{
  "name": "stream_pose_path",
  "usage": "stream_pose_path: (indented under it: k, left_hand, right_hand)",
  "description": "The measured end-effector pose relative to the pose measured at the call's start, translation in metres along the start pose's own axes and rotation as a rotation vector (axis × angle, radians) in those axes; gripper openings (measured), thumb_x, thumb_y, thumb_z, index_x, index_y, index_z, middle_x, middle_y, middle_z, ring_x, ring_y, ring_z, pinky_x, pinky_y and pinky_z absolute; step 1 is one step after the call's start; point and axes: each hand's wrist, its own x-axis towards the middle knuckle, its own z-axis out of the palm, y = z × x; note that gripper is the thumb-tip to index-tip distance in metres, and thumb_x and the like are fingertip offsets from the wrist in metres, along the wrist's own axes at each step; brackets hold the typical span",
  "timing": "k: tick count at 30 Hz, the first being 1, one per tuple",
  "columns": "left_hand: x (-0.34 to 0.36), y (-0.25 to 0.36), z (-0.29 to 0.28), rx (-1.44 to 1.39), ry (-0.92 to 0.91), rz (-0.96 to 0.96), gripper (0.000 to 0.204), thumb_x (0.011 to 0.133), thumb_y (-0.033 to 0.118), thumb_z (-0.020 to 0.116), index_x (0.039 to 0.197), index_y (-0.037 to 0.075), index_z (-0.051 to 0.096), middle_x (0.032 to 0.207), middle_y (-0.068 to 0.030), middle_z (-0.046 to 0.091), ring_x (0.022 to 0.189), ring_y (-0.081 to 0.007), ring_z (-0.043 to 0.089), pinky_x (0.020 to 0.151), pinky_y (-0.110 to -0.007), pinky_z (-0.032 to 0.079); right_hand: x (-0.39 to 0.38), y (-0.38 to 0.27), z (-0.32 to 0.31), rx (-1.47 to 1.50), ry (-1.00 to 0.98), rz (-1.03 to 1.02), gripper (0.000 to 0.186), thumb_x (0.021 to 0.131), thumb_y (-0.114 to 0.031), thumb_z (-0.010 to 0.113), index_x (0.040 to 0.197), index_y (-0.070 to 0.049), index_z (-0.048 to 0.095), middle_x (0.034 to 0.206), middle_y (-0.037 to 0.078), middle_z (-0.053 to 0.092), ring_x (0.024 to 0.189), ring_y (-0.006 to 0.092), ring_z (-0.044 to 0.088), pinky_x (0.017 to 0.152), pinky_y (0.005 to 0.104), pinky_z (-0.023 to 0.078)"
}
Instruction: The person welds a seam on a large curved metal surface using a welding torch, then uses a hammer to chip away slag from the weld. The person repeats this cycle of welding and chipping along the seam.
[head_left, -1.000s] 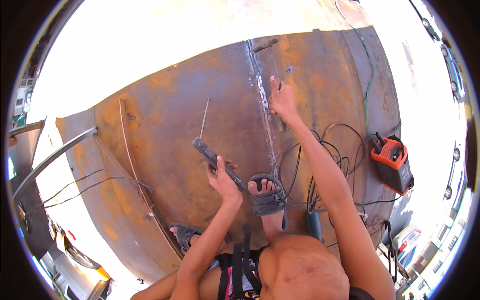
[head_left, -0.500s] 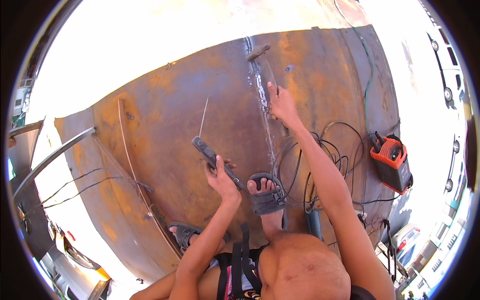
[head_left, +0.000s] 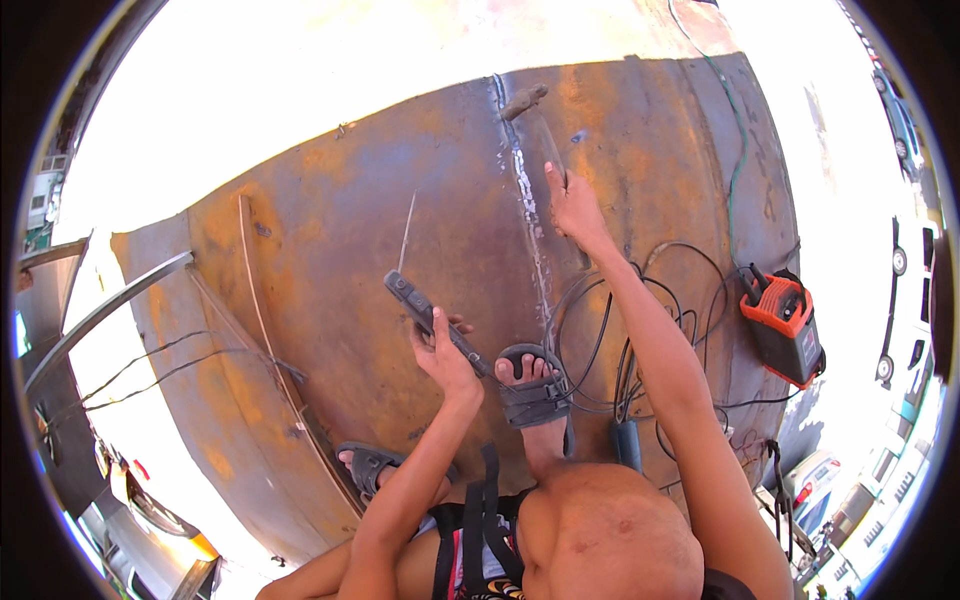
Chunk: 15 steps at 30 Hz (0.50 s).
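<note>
My right hand (head_left: 580, 212) is closed round the handle of a hammer (head_left: 523, 102), with its thumb lying along the handle. The hammer head is over a pale weld seam (head_left: 527, 190) that crosses the rusty steel plate (head_left: 350, 220); I cannot tell whether it touches. Lower and to the left, my left hand (head_left: 447, 362) grips a dark electrode holder (head_left: 412, 298). From the holder's jaw a thin welding rod (head_left: 408, 232) sticks up and away, apart from the seam.
My sandalled foot (head_left: 532, 385) stands beside the seam's near end. Black cables (head_left: 603, 340) lie coiled under my right forearm. An orange and black welding machine (head_left: 782, 330) sits at the right. A thin metal strip (head_left: 258, 290) lies on the left; a curved metal bar (head_left: 110, 310) extends beyond.
My right hand and the hammer have shifted slightly to the right. My left hand, with the electrode holder, has stayed almost still.
</note>
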Motion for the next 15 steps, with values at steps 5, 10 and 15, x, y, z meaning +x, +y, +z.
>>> stream_pose_path:
  k: [5, 10, 15]
  left_hand:
    - [-0.001, 0.003, 0.003, -0.007, -0.03, 0.027, 0.028, 0.103, 0.028, 0.067, 0.113, 0.004, 0.057, 0.088, -0.0069, 0.064, 0.07, -0.0171, 0.065, 0.068, -0.03, 0.049]
    - [-0.005, 0.003, 0.007, -0.008, -0.017, -0.001, 0.028, 0.102, 0.028, 0.067, 0.113, 0.004, 0.057, 0.088, -0.007, 0.064, 0.071, -0.0172, 0.065, 0.068, -0.03, 0.05]
    - [-0.002, 0.004, 0.005, -0.026, -0.027, 0.014, 0.027, 0.102, 0.028, 0.067, 0.112, 0.005, 0.057, 0.088, -0.0064, 0.065, 0.071, -0.0161, 0.065, 0.067, -0.029, 0.049]
  right_hand:
    - [0.0, 0.009, -0.001, -0.089, 0.085, -0.084, 0.058, 0.108, -0.049, 0.049, 0.088, 0.004, 0.054, 0.066, 0.022, 0.056, 0.066, 0.0386, 0.058, 0.063, 0.0473, 0.045]
    - [-0.002, 0.014, 0.005, -0.226, 0.11, -0.201, 0.054, 0.109, -0.05, 0.048, 0.084, -0.002, 0.051, 0.058, 0.006, 0.053, 0.046, 0.016, 0.054, 0.045, 0.0361, 0.043]
    - [-0.008, -0.009, 0.001, -0.02, -0.087, 0.137, 0.06, 0.108, -0.05, 0.047, 0.089, 0.006, 0.054, 0.076, 0.029, 0.061, 0.08, 0.0486, 0.062, 0.072, 0.0532, 0.046]
